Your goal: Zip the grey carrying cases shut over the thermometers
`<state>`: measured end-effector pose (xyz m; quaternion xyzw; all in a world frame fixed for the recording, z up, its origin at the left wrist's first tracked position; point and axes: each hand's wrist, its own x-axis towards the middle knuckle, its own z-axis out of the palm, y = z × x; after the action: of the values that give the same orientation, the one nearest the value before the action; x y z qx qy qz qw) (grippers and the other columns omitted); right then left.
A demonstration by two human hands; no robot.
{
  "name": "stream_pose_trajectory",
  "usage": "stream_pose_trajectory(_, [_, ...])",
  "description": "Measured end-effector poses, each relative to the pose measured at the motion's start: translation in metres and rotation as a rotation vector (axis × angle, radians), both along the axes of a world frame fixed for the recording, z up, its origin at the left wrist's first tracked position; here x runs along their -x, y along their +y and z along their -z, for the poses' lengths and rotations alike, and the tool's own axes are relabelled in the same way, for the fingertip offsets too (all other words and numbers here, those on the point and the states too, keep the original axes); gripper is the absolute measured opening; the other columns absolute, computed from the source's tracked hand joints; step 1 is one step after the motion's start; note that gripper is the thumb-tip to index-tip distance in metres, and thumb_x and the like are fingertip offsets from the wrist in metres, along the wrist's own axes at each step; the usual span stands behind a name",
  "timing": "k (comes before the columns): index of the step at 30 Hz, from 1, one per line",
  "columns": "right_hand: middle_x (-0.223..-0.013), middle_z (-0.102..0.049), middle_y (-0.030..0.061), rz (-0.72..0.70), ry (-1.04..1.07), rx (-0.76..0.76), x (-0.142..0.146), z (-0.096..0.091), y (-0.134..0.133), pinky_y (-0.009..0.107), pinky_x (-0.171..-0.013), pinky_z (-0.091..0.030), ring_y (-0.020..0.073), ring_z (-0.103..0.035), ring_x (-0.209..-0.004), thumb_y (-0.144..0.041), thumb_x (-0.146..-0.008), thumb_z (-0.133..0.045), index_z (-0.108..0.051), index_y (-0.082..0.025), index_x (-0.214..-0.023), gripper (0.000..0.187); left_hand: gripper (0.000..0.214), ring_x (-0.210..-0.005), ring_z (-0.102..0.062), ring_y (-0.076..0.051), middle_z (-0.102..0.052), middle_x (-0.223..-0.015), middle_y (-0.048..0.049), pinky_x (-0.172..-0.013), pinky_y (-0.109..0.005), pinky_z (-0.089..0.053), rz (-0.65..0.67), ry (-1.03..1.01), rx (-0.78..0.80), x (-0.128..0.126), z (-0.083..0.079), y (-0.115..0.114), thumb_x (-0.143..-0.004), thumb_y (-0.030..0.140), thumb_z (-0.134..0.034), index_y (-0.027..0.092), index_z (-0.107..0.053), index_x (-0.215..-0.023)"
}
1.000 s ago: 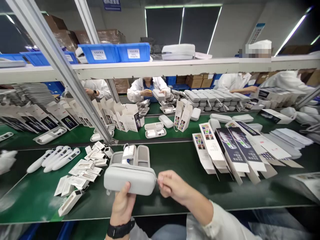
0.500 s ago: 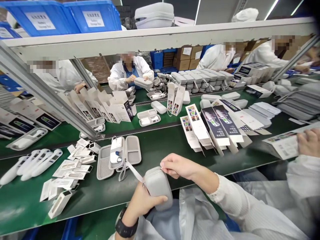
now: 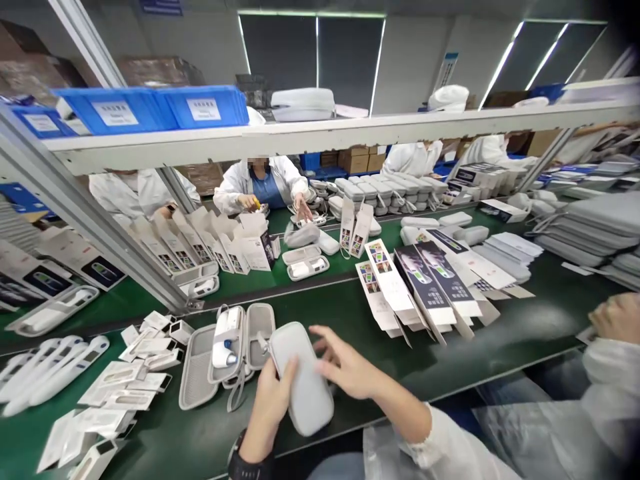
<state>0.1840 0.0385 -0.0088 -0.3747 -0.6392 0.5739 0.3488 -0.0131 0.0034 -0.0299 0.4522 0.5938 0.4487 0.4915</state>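
A light grey zip case (image 3: 303, 383), closed, is gripped along its left side by my left hand (image 3: 274, 393), the thumb lying across its top face. Its broad face is turned up towards me, over the near edge of the green bench. At the case's right edge is my right hand (image 3: 350, 367), fingers apart and holding nothing; whether a fingertip touches the case I cannot tell. Just left of it lies an open grey case (image 3: 197, 367) with a white thermometer-like device (image 3: 226, 337) in it. Another open case half (image 3: 261, 333) sits beside that.
White thermometers (image 3: 65, 373) and small white boxes (image 3: 115, 387) lie at the left. Printed cartons (image 3: 425, 280) lean right of centre; grey cases (image 3: 585, 227) are stacked far right. A metal shelf rail (image 3: 320, 137) crosses above. A co-worker's hand (image 3: 617, 327) is at the right edge.
My right hand has let go of the zip pull and its fingers have opened. The case has turned so its broad face shows. My view has tilted up.
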Motion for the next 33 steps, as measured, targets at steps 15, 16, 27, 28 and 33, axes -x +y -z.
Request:
stream_pose_trajectory(15, [-0.120,-0.065,0.0154,0.630,-0.447,-0.196,0.088,0.053,0.209,0.036,-0.093,-0.046,0.0259,-0.062,-0.106,-0.026,-0.099,-0.045,-0.059,-0.014,-0.129,0.035,0.072,-0.090,-0.072,-0.029,-0.076,-0.109,-0.0164,-0.075,-0.037,-0.053,-0.205,-0.176,0.040,-0.001,0.049,-0.014,-0.066,0.081,-0.068,0.019,-0.070,-0.102])
stream_pose_trajectory(16, [-0.123,-0.063,0.0160,0.642,-0.489,-0.229,0.086,0.055,0.213,0.036,-0.097,-0.043,0.0270,-0.059,-0.111,-0.023,-0.096,-0.050,-0.062,-0.014,-0.125,0.032,0.072,-0.089,-0.072,-0.029,-0.076,-0.108,-0.0159,-0.075,-0.037,-0.053,-0.198,-0.180,0.056,-0.001,0.054,-0.018,-0.065,0.082,-0.068,0.020,-0.070,-0.101])
stream_pose_trajectory(27, [-0.120,-0.054,0.0256,0.908,-0.671,-0.389,0.055,0.035,0.231,0.045,-0.101,-0.035,0.0363,-0.047,-0.117,-0.018,-0.093,-0.046,-0.062,-0.006,-0.107,0.024,0.062,-0.085,-0.071,-0.024,-0.077,-0.101,-0.0138,-0.077,-0.034,-0.052,-0.102,-0.247,0.038,0.012,0.053,-0.034,-0.070,0.076,-0.070,0.020,-0.071,-0.097])
stream_pose_trajectory(28, [-0.121,-0.053,0.0259,0.952,-0.651,-0.397,0.049,0.026,0.231,0.046,-0.099,-0.037,0.0362,-0.048,-0.116,-0.019,-0.094,-0.043,-0.060,-0.006,-0.109,0.026,0.062,-0.082,-0.071,-0.024,-0.077,-0.099,-0.0136,-0.075,-0.034,-0.052,-0.105,-0.257,0.038,0.013,0.054,-0.034,-0.070,0.077,-0.070,0.020,-0.072,-0.096])
stream_pose_trajectory(33, [-0.114,-0.052,0.0230,1.084,-0.522,-0.454,0.028,-0.023,0.212,0.044,-0.085,-0.045,0.0322,-0.056,-0.097,-0.028,-0.097,-0.037,-0.054,-0.009,-0.106,0.027,0.058,-0.074,-0.069,-0.021,-0.077,-0.093,-0.0123,-0.069,-0.031,-0.051,-0.079,-0.358,0.042,0.007,0.063,-0.028,-0.067,0.072,-0.076,0.019,-0.073,-0.090])
